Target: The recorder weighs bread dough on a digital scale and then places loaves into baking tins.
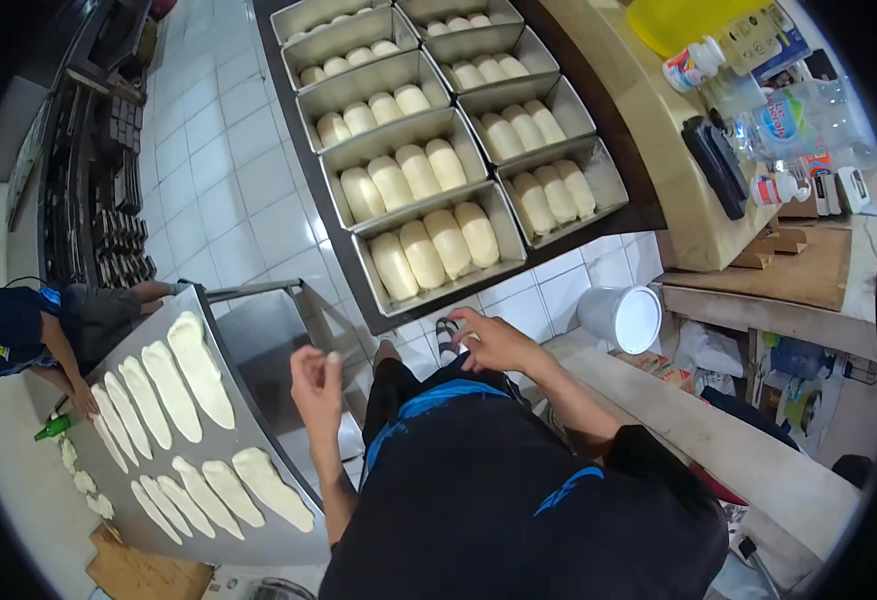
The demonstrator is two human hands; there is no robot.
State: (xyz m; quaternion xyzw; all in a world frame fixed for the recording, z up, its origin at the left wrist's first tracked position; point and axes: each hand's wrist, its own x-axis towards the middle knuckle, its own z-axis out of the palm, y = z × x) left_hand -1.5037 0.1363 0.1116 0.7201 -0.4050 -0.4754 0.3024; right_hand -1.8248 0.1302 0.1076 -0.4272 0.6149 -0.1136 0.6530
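Observation:
My left hand [317, 388] is in the air between the metal table and my body, its fingers loosely bent and holding nothing. In front of my waist hovers my right hand [499, 343], also empty, with its fingers apart. Beyond both hands, two rows of metal loaf pans [526, 262] stand on a dark surface. Plump pale dough rolls [423, 254] lie side by side in each pan. On the metal table [271, 412] to my left, long flattened dough strips [199, 372] are laid out in two rows. Neither hand touches the dough or the pans.
At the far left a person in a dark cap [11, 325] reaches over the dough strips, near a green bottle [55, 428]. On the right are a white bucket [620, 318], a bench [699, 440], and a counter holding a clear plastic bottle [794, 122] and a white bottle [696, 64].

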